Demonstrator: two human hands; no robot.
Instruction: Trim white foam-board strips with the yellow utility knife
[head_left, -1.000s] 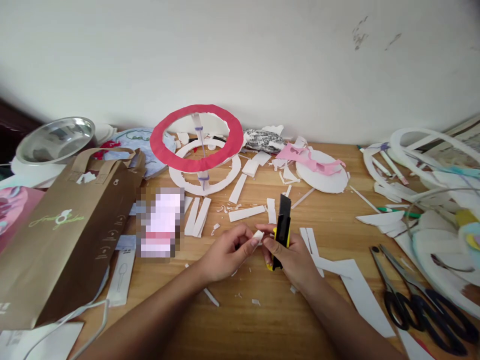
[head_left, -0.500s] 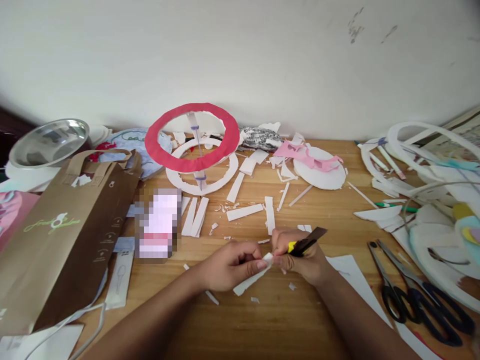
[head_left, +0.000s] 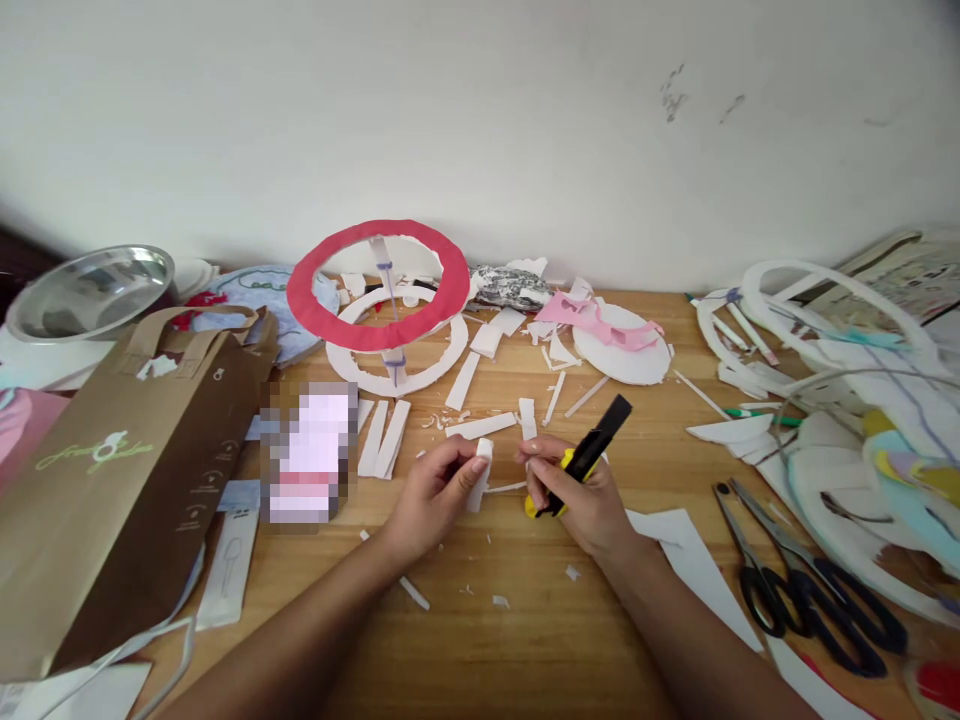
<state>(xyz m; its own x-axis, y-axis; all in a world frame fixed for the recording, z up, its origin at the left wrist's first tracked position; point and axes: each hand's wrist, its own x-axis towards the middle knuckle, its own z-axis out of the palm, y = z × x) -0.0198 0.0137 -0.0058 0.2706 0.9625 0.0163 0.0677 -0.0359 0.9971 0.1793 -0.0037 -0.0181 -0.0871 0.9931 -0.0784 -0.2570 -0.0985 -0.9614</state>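
My left hand (head_left: 437,492) pinches a short white strip of foam board (head_left: 481,478) between thumb and fingers, its top end upright. In my right hand (head_left: 574,490) lies a yellow and black utility knife (head_left: 589,455), its dark end pointing up and away to the right. The two hands are apart, and the knife does not touch the strip. Beyond them lie more white strips (head_left: 481,426) and small scraps on the wooden table (head_left: 480,640). Farther back, a red ring (head_left: 304,290) stands on posts above a white ring (head_left: 349,372).
A brown paper bag (head_left: 142,470) and a blurred-out phone-like object (head_left: 311,450) are at the left, with a steel bowl (head_left: 94,295) behind. Two pairs of scissors (head_left: 814,580) lie at the right near white cut-outs (head_left: 832,480). A white disc (head_left: 622,360) rests at the back.
My hands have drawn apart. The left has lifted the strip and turned it more upright; the right has moved away from it with the knife, now tilted more steeply. The view has shifted slightly.
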